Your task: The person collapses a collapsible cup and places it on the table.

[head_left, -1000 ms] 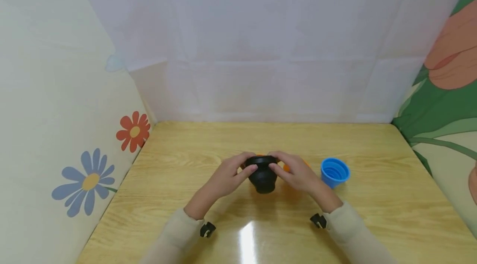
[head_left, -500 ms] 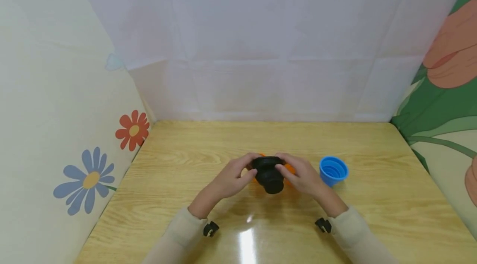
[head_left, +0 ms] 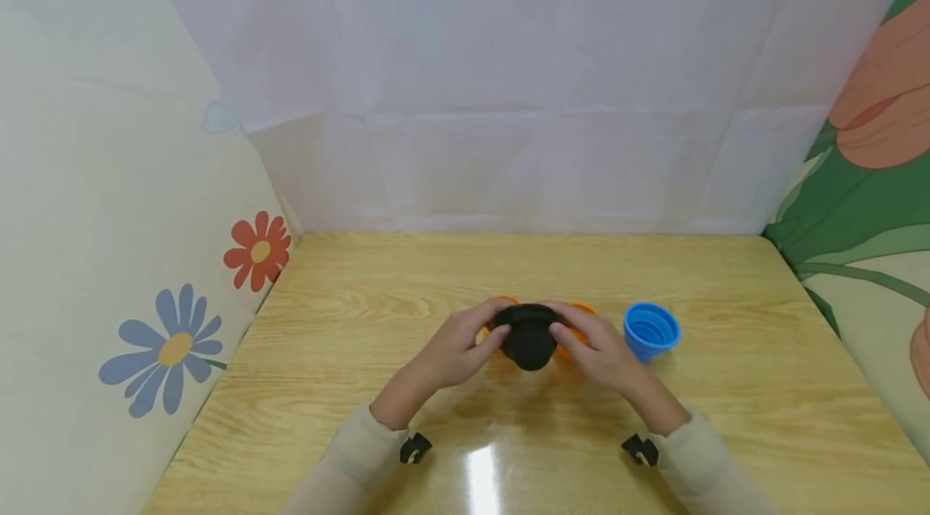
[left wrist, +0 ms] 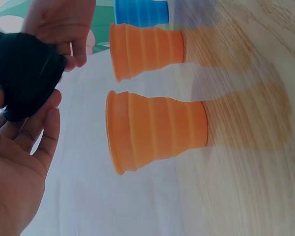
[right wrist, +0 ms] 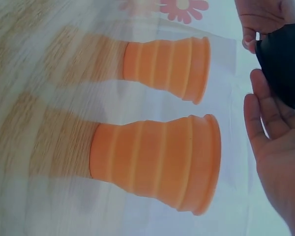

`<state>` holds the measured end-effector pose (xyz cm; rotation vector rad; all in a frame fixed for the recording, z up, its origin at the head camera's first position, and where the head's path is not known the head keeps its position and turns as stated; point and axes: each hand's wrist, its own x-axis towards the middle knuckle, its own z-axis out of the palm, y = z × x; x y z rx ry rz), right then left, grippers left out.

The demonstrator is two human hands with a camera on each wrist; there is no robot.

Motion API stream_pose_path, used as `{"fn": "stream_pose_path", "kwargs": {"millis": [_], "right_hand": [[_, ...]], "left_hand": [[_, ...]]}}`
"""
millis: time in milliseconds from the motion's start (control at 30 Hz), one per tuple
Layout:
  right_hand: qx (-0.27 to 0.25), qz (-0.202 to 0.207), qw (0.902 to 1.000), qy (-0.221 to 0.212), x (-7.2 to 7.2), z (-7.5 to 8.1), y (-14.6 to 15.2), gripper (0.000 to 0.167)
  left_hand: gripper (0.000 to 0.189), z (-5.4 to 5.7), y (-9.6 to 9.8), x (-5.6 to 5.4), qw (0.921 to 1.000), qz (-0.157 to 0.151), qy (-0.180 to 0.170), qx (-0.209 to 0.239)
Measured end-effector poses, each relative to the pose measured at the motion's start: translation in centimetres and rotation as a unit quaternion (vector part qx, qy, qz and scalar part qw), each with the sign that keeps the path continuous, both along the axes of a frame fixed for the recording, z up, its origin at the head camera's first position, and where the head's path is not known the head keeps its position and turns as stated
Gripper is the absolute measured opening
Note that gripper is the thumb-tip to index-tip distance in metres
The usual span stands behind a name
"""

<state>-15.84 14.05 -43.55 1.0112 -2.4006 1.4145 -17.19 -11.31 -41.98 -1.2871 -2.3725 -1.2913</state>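
A black collapsible cup (head_left: 529, 341) is held up between both hands, its ringed wall looking short and its base turned toward the head camera. My left hand (head_left: 459, 345) grips the left of its rim, thumb in front and fingers behind. On the other side, my right hand (head_left: 597, 344) grips the rim the same way. In the left wrist view the black cup (left wrist: 27, 73) is clear of the table. Just beyond the hands stand two upright orange collapsible cups, a left one (right wrist: 169, 66) and a right one (right wrist: 157, 160), mostly hidden in the head view.
A blue collapsible cup (head_left: 650, 331) stands upright to the right of my right hand. The wood-grain table (head_left: 363, 273) ends at a white cloth (head_left: 450, 95) at the back. Flower-patterned cloths hang on both sides.
Both hands have shifted slightly right with the black cup. It has tipped so its base points more toward the head camera, and it looks shorter. More of the orange cups shows behind.
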Motion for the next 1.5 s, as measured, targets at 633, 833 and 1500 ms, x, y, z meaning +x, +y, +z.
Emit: {"fn": "stream_pose_path", "kwargs": {"millis": [633,833,1500], "right_hand": [[-0.022,-0.065,0.9931,0.095,0.6,-0.6,-0.2,0.043],[-0.039,-0.056,0.994,0.086,0.8,-0.5,-0.6,0.046],[-0.02,-0.024,0.9972,0.068,0.9,-0.4,0.0,0.045]], "left_hand": [[0.044,-0.6,0.7,0.3,0.9988,-0.036,-0.025,0.021],[0.04,-0.6,0.9,0.4,0.9992,-0.013,-0.005,0.039],[0.022,-0.1,0.4,0.9,0.9963,-0.02,-0.08,0.026]]}}
